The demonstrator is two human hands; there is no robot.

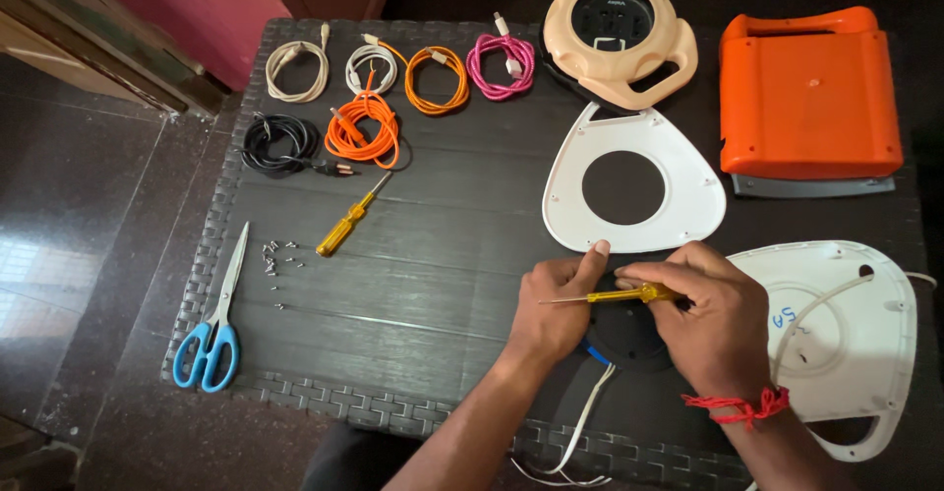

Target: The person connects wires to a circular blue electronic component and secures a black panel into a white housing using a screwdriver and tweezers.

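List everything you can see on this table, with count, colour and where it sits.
Cable coils: six; cream, white, two orange, pink, black; far left.
Screwdrivers: two, yellow handles; one lying mid-left, one in the right hand.
Scissors: one, blue handles; near left edge.
Screws: small loose cluster, silver; beside the scissors.
Cable reel: one, cream and black; far centre.
White plate with hole: one; centre.
White cover: one; near right.
Orange box: one; far right.
Black round part: one; under the hands.
Table: one, dark.
Left hand: steadies the black part.
Right hand: red wrist thread.
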